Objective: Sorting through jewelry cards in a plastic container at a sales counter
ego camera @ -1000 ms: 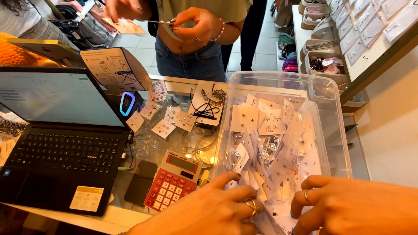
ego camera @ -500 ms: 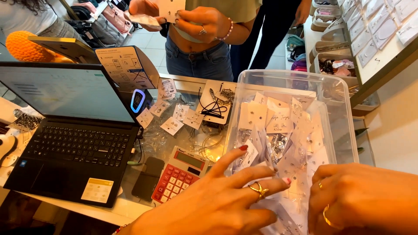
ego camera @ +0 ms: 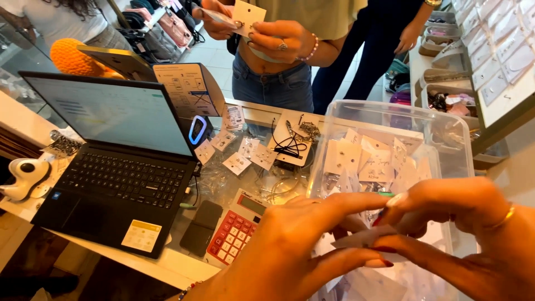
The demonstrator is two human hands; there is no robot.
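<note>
My left hand [ego camera: 290, 251] and my right hand [ego camera: 473, 234] meet at the bottom right, over a clear plastic bin [ego camera: 390, 117] full of white jewellery cards. Both pinch one small white card [ego camera: 365, 238] between thumb and fingers, the fingertips of the two hands touching. A ring sits on my right hand. Across the counter another person's hands [ego camera: 278, 36] hold up a white card [ego camera: 248, 11] at chest height.
An open black laptop [ego camera: 111, 167] fills the left of the counter. A red and white calculator [ego camera: 237, 228] and a dark phone [ego camera: 202, 227] lie beside it. Several loose earring cards [ego camera: 237, 161] and a black cord [ego camera: 287, 146] lie behind. Shelves of cards stand at right.
My hands have risen and closed together on a card, where before they rested apart at the bin's near edge. The person opposite has raised a card higher.
</note>
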